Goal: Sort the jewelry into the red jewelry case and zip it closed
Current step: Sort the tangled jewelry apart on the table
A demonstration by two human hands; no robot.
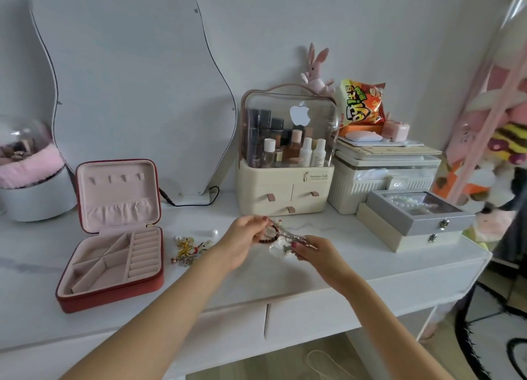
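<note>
Your left hand and right hand each pinch an end of a thin chain, stretched between them above the table; a dark beaded bracelet hangs tangled with it. Expect it light, limp, snag-prone: keep hold of the ends. The red jewelry case lies open, well left of both hands, compartments bare. More jewelry lies between.

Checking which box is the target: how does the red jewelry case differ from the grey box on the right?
The red jewelry case stands open with empty pink compartments; the grey box is closed, beads showing through its clear lid. The red jewelry case sits directly on the table; the grey box is stacked on a cream box. Both are rectangular.
</note>
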